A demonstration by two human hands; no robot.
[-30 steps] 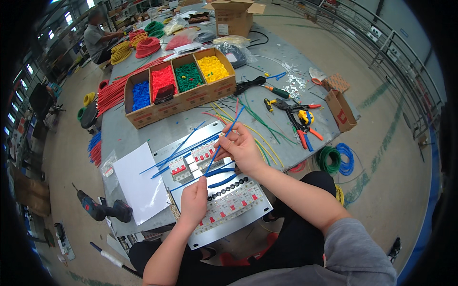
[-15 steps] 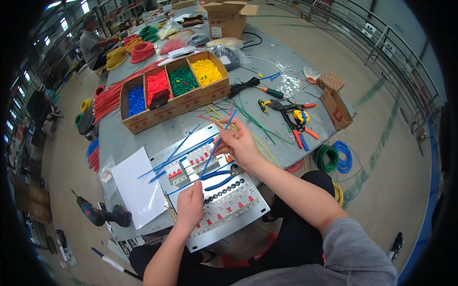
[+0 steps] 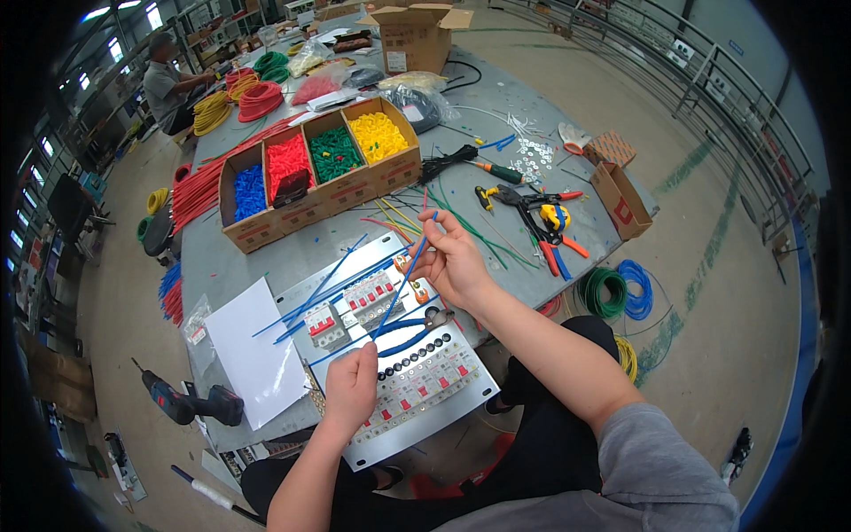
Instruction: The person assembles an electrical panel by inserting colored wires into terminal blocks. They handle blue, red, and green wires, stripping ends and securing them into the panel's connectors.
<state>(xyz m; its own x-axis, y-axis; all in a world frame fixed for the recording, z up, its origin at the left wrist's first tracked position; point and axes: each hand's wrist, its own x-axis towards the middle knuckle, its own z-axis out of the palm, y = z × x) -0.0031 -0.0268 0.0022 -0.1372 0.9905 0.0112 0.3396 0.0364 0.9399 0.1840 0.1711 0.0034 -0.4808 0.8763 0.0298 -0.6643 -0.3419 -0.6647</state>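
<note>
A thin blue wire (image 3: pixel 395 300) stretches slantwise between my hands, above a white mounting plate (image 3: pixel 483 387). My left hand (image 3: pixel 352 390) is closed in a fist round its lower end. Thumb and fingers of my right hand (image 3: pixel 455 264) pinch it near the upper end. Beneath the wire, the plate carries a small circuit breaker (image 3: pixel 326 326), a wider breaker row (image 3: pixel 372 296) and a lower row of red-switched breakers (image 3: pixel 425 388). Blue-handled pliers (image 3: pixel 406 338) lie across the plate. More blue wires (image 3: pixel 324 301) rest along its far left part.
Beyond the plate stands a divided cardboard box (image 3: pixel 324 195) of blue, red, green and yellow caps. Cutting and stripping tools (image 3: pixel 541 222) lie to the right. White paper (image 3: pixel 253 355) and a cordless drill (image 3: pixel 191 401) are at left. Another person (image 3: pixel 166 84) sits far left.
My right hand has shifted slightly right, its fingers now closer to the wire's upper end. An orange part on the plate shows more beside it. My left hand keeps its grip.
</note>
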